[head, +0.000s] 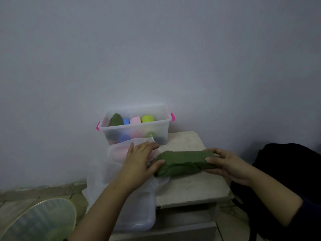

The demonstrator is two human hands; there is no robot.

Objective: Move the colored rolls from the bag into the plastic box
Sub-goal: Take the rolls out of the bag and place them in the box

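Head view: you are holding a green roll (184, 163) low over the bench (189, 186), just in front of the plastic box (135, 126). Your right hand (227, 164) is gripping its right end, thumb in front and fingers curled over the top; your left hand (140, 160) is lying with straight fingers against its left end, over the white bag (111, 171), where a pink roll (118, 153) is showing through. The green roll's long axis is running left to right, roughly parallel to the box's front wall. The box is already holding green, blue, pink and yellow rolls. To do this step well, you are probably best supporting both ends, lifting clear of the rim, and lowering the roll lengthwise.
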